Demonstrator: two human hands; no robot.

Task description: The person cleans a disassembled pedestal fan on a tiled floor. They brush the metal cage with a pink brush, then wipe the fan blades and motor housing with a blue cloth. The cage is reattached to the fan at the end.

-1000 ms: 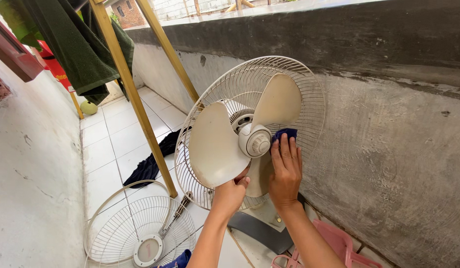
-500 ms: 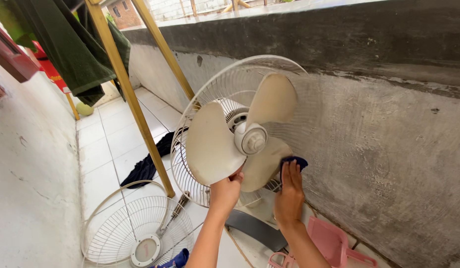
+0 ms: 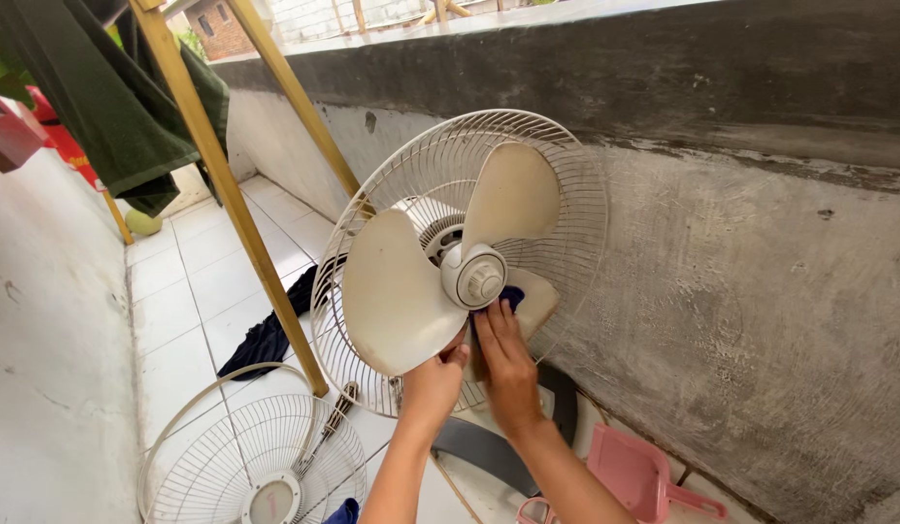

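We see both forearms rising from the lower edge toward the fan [image 3: 460,262], which stands against the grey concrete wall [image 3: 761,291] with its front guard off. The left hand [image 3: 433,380] is curled around the lower rim of the large near blade [image 3: 397,296], thumb up on the blade's face, grasping it. The right hand [image 3: 503,364] lies just right of the left, fingers extended upward and pressed flat over a dark blue cloth [image 3: 510,296], pinning it against the lower blade [image 3: 533,306] just below the hub [image 3: 477,278]; most of the cloth is hidden, so we judge its size only loosely. Behind the blades, the rear guard [image 3: 566,175] cups them like a shallow wire basket. Left of the fan and lower, the detached front guard [image 3: 251,456] lies on the white tiled floor [image 3: 188,311]. Right of the fan's base sits a pink dustpan [image 3: 636,473]. A yellow pole [image 3: 232,194] leans just left of the fan.
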